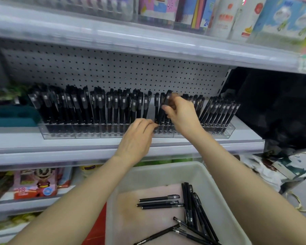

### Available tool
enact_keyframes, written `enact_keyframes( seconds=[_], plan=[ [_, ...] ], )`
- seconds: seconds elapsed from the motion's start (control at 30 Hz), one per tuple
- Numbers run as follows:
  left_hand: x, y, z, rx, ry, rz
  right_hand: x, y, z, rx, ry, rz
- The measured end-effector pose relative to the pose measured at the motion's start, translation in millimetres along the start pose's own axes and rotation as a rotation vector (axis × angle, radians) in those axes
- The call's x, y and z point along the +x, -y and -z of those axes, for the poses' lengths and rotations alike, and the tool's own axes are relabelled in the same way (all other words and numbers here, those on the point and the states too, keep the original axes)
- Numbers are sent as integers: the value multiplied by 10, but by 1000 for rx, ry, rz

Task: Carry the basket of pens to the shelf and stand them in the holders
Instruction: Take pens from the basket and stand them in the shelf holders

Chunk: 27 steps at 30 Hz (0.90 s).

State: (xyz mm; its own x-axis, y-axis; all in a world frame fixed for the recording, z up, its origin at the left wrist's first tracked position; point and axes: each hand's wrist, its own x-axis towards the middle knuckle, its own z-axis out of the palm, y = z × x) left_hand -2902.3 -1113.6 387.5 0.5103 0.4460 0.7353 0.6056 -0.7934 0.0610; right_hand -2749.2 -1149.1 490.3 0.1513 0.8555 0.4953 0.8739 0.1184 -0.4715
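A long clear holder [88, 134] runs along the middle shelf, packed with upright black pens [99, 106]. My right hand [181, 115] pinches one black pen [167, 99] by its upper part, its lower end down in the holder's middle section. My left hand [140, 137] rests against the holder's front just left of that spot, fingertips touching the lower ends of the pens there. Below my arms stands the white basket [168, 167], with several loose black pens [191, 204] lying on its pinkish bottom.
An upper shelf [148, 43] overhangs the pens, stocked with colourful boxes. A teal tray [11, 115] sits left of the holder. Something dark and black [279, 110] fills the right side. Toy packages [35, 183] lie on the lower shelf; bags lie on the floor at right.
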Motion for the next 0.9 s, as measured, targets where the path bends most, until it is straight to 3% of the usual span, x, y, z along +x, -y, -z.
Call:
enact_keyframes(
  seconds=[0.1,0.43,0.67,0.73,0.9],
  plan=[
    [-21,15,-7,-28,-7,-12,-24,-13,-139,-82,108,-5],
    [-70,59,-52,-31,17,-9,-136,-52,-187,90,53,-112],
    [-74,22,-15,-59,60,45,-1025,-332,-498,46,-265,-64],
    [-80,23,-16,-62,62,48,-1368,-487,-658,30,-108,-128],
    [-80,24,-26,-55,88,59,-1776,-801,-855,-338,636,-231]
  ],
)
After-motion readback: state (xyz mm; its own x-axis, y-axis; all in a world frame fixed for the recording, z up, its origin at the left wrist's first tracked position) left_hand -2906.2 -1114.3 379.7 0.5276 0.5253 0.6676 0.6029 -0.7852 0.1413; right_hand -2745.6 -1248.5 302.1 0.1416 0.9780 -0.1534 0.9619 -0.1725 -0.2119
